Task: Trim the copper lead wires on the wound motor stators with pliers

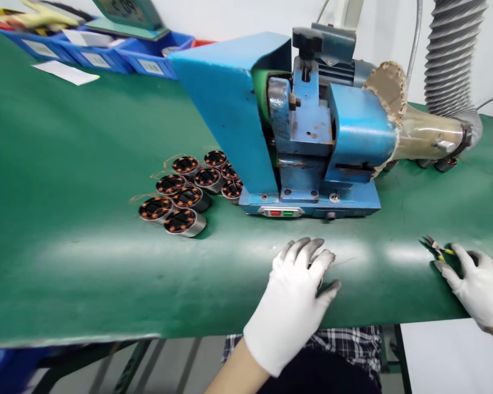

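Note:
My left hand (pixel 293 290), in a white glove with grey fingertips, curls over a part at the bench's front. The hand hides most of it; a dark and metallic edge and a thin wire show beside the fingers, like the motor stators nearby. At the right, my gloved right hand (pixel 479 282) has its thumb and fingers around the yellow handles of small wire cutters (pixel 436 246), jaws pointing away to the left. Left of the machine stand several motor stators (pixel 189 197), short metal cylinders with copper windings and loose wire ends.
A blue belt grinding machine (pixel 225 104) with red and green buttons stands ahead. A grey duct hose (pixel 454 60) joins its right side. Several more cylinders (pixel 446 164) sit behind it. Blue bins (pixel 148 60) and a paper slip (pixel 66 72) are at the back left of the green bench (pixel 86 257).

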`<state>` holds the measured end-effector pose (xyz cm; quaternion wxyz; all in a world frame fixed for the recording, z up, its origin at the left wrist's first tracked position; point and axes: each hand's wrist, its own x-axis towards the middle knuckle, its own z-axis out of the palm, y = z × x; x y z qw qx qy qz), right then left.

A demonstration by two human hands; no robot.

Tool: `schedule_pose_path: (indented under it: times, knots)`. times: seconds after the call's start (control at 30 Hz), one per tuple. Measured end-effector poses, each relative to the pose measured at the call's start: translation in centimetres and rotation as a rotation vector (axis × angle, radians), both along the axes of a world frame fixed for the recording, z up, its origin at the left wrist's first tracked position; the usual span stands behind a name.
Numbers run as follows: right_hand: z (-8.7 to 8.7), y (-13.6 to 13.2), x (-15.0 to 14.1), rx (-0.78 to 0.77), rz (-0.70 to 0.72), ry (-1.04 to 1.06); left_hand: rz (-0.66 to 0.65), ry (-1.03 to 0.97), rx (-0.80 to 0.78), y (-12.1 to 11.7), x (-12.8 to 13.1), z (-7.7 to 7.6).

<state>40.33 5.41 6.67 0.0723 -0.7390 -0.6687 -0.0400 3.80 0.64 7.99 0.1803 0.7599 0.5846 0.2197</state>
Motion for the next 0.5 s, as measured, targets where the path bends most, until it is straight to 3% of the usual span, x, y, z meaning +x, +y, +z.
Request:
schedule_pose_path:
  times: [0.1, 0.17, 0.23, 0.33, 0.43, 0.5]
  knots:
    - [-1.3, -0.9, -1.0, -0.090, -0.189, -0.171, -0.064, 0.073, -0.136, 0.7, 0.6, 0.4]
    - [-1.6, -1.4, -2.0, -0.081, -0.324, -0.127, -0.035, 0.131, -0.192, 0.8, 1.1, 0.6]
    - [-1.3, -2.1, -3.5, -0.049, -0.369, -0.006, -0.002, 0.172, -0.198, 0.6, 1.8, 0.8]
    - [-0.1, -3.8, -6.6, -0.152, -0.226, 0.383, -0.039, 0.150, -0.170, 0.2, 2.8, 0.9]
    - [1.6, -5.6, -9.9, -0.526, 0.041, 0.791, -0.090, 0.109, -0.163, 0.0, 3.3, 0.7]
    - [2.5, -6.3, -11.6, -0.716, 0.161, 0.874, -0.114, 0.083, -0.165, -0.1, 3.2, 0.4]
